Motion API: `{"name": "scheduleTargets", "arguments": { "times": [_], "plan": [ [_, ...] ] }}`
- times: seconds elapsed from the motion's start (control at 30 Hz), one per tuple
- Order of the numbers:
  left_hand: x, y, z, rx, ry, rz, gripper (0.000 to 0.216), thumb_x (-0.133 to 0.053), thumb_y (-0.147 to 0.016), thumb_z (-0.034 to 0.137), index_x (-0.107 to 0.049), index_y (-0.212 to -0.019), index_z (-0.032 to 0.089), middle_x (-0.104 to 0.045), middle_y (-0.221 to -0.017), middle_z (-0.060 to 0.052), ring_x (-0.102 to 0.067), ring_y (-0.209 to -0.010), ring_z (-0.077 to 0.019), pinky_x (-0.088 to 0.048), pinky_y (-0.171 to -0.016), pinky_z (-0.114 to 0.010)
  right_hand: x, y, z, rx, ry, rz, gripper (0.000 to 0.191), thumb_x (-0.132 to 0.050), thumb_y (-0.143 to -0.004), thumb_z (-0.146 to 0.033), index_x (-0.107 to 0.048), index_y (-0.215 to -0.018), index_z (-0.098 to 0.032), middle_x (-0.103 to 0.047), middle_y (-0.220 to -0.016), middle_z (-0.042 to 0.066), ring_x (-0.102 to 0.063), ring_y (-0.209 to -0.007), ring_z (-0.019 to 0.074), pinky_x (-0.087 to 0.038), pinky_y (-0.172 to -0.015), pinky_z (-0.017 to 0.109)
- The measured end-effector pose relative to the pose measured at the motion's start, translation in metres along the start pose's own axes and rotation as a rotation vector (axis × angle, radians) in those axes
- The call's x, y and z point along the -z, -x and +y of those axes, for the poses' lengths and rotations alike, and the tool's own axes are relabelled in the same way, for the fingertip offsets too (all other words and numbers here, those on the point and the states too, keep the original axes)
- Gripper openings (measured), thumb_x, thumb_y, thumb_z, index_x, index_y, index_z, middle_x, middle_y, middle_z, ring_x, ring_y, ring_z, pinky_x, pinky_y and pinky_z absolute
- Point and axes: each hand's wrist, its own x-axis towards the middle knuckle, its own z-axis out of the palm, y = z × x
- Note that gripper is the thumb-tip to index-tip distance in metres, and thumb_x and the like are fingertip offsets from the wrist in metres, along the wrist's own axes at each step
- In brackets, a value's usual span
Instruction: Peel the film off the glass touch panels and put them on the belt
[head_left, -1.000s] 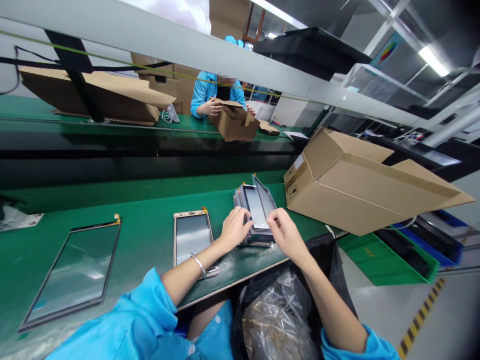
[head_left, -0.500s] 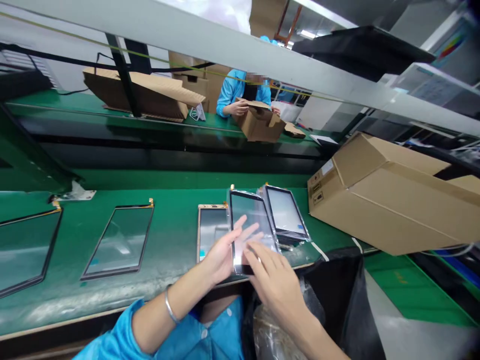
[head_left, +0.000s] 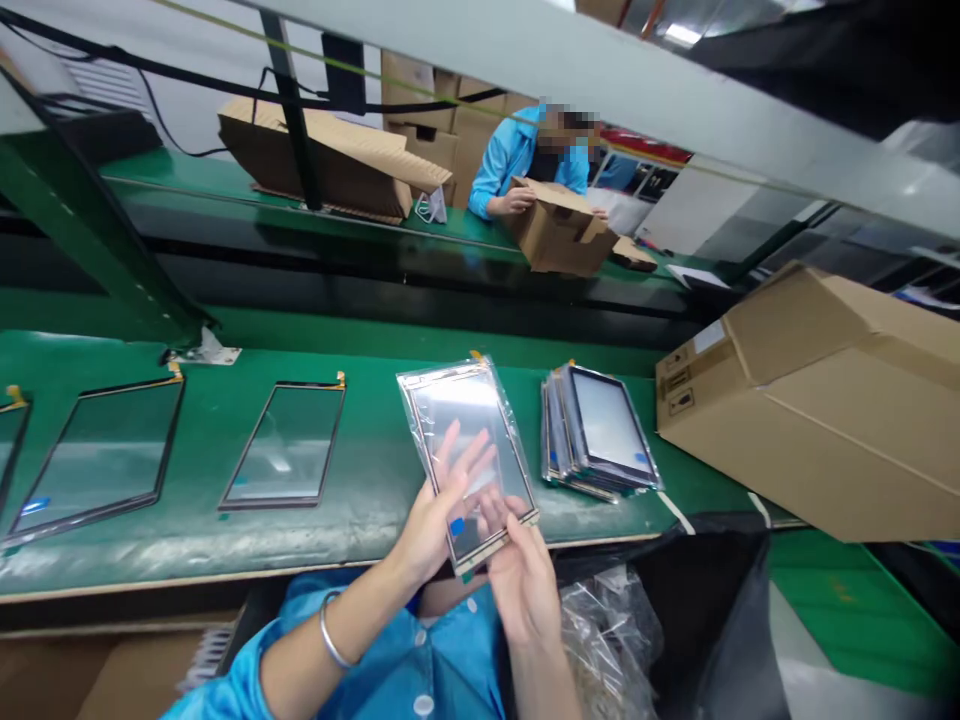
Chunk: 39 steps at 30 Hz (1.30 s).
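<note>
A touch panel in a clear plastic bag (head_left: pixel 469 440) is held up over the front edge of the green bench (head_left: pixel 360 470). My left hand (head_left: pixel 439 505) lies behind and under it, fingers spread against the bag. My right hand (head_left: pixel 517 565) pinches the panel's lower edge. A stack of bagged panels (head_left: pixel 600 435) lies just to the right on the bench.
Two bare panels (head_left: pixel 289 445) (head_left: pixel 97 460) lie to the left on the bench. A large cardboard box (head_left: pixel 817 400) sits on its side at right. A black bin bag (head_left: pixel 675 620) with clear wrappers hangs below. Across the conveyor another person (head_left: pixel 536 160) handles a small box (head_left: pixel 559 225).
The bagged panel has come off the stack and been lifted toward me, left of the stack. My view has swung left; the gold-edged panel on the bench is no longer seen.
</note>
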Motion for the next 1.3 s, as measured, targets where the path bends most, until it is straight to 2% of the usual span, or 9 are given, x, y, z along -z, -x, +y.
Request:
{"name": "scheduleTargets", "arguments": {
  "times": [0.13,0.23,0.37,0.63,0.8,0.93,1.07,1.2,1.3],
  "plan": [
    [0.009,0.003,0.024,0.250,0.233,0.116,0.063,-0.050,-0.092,0.023,-0.022,-0.148,0.027,-0.053,-0.138,-0.012,-0.047,-0.129,-0.0297,-0.038,-0.102,-0.052,0.011,0.013,-0.019,0.620,0.662,0.118,0.041,-0.059,-0.087,-0.029,-0.050,-0.127,-0.023,-0.052,-0.132,0.011,-0.051,-0.121,0.0267,-0.044,-0.097,0.048],
    [0.013,0.003,0.032,0.375,0.324,0.166,0.053,-0.042,-0.095,0.021,-0.029,-0.146,0.023,-0.056,-0.133,-0.014,-0.054,-0.122,-0.0283,-0.041,-0.100,-0.048,0.011,0.016,-0.042,1.079,1.193,-0.179,0.044,-0.062,-0.085,-0.022,-0.051,-0.128,-0.022,-0.053,-0.129,0.012,-0.048,-0.122,0.0260,-0.042,-0.099,0.044],
    [0.011,0.002,0.031,0.441,0.360,0.196,0.047,-0.038,-0.097,0.023,-0.034,-0.143,0.022,-0.055,-0.134,-0.013,-0.056,-0.119,-0.0259,-0.044,-0.097,-0.043,-0.010,0.018,-0.053,1.142,1.413,-0.752,0.025,-0.058,-0.090,-0.027,-0.060,-0.112,-0.015,-0.064,-0.112,0.014,-0.058,-0.105,0.0235,-0.050,-0.085,0.037],
    [0.006,0.002,0.030,0.469,0.326,0.236,0.048,-0.038,-0.097,0.024,-0.032,-0.145,0.022,-0.047,-0.141,-0.013,-0.058,-0.115,-0.0214,-0.050,-0.083,-0.031,-0.028,0.016,-0.057,1.035,1.339,-0.814,0.013,-0.051,-0.091,-0.013,-0.062,-0.095,-0.017,-0.066,-0.095,0.009,-0.061,-0.086,0.0178,-0.052,-0.071,0.029],
    [0.005,0.005,0.026,0.452,0.270,0.158,0.056,-0.051,-0.092,0.038,-0.034,-0.144,0.023,-0.043,-0.146,-0.012,-0.052,-0.123,-0.0244,-0.052,-0.073,-0.026,-0.027,0.017,-0.051,1.045,1.312,-0.739,0.015,-0.047,-0.090,-0.008,-0.057,-0.090,-0.018,-0.066,-0.088,0.007,-0.061,-0.082,0.0174,-0.051,-0.070,0.029],
    [0.011,0.012,0.017,0.399,0.078,-0.032,0.086,-0.081,-0.069,0.028,-0.036,-0.143,0.028,-0.040,-0.148,-0.012,-0.048,-0.127,-0.0314,-0.052,-0.085,-0.034,-0.028,0.008,-0.046,0.663,1.079,-0.562,0.015,-0.040,-0.095,-0.018,-0.052,-0.087,-0.020,-0.064,-0.079,0.004,-0.062,-0.070,0.0136,-0.051,-0.063,0.025],
    [0.024,0.016,0.014,0.410,-0.103,-0.149,0.075,-0.076,-0.075,0.020,-0.039,-0.140,0.030,-0.052,-0.139,-0.014,-0.055,-0.120,-0.0312,-0.050,-0.089,-0.040,-0.011,-0.031,-0.079,0.293,0.658,-0.232,0.017,-0.053,-0.090,-0.036,-0.050,-0.082,-0.020,-0.063,-0.065,-0.001,-0.060,-0.053,0.0122,-0.048,-0.047,0.022],
    [0.043,0.025,0.023,0.437,-0.220,-0.054,0.048,-0.074,-0.077,0.021,-0.058,-0.122,0.019,-0.065,-0.122,-0.018,-0.066,-0.104,-0.0290,-0.052,-0.082,-0.037,0.043,-0.075,-0.154,0.496,0.322,0.336,0.019,-0.064,-0.077,-0.024,-0.053,-0.065,-0.015,-0.065,-0.065,0.006,-0.065,-0.057,0.0143,-0.048,-0.046,0.021],
    [0.052,0.035,0.029,0.441,-0.292,0.010,0.038,-0.074,-0.077,0.026,-0.063,-0.112,0.016,-0.070,-0.112,-0.018,-0.069,-0.097,-0.0280,-0.053,-0.080,-0.036,0.072,-0.080,-0.182,0.729,0.259,0.553,0.020,-0.053,-0.083,-0.021,-0.045,-0.065,-0.019,-0.067,-0.068,0.004,-0.068,-0.061,0.0116,-0.049,-0.051,0.019]
  ]
}}
